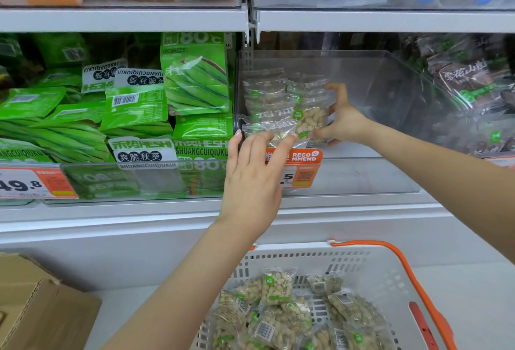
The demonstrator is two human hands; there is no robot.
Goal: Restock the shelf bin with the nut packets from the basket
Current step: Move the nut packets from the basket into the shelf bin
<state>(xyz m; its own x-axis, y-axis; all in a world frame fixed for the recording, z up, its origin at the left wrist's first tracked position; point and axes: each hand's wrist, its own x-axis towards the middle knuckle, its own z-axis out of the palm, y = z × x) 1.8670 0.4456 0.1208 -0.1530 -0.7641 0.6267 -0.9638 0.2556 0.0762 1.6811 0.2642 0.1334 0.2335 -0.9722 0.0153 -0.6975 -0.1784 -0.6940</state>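
Observation:
A clear plastic shelf bin [362,76] sits at mid-height right of centre. Several clear nut packets [264,98] stand stacked against its left wall. My right hand [342,118] is inside the bin, fingers closed around an upright nut packet [310,119] at the right of the stack. My left hand [250,179] reaches over the bin's front edge, fingers spread, fingertips touching the lowest packets. Below, a white basket [348,263] with orange handles holds many more nut packets [278,288].
Green okra snack bags [133,109] fill the bin to the left. Dark snack bags [473,82] fill the one to the right. An orange price tag [303,165] hangs on the bin front. A cardboard box [36,310] stands at lower left.

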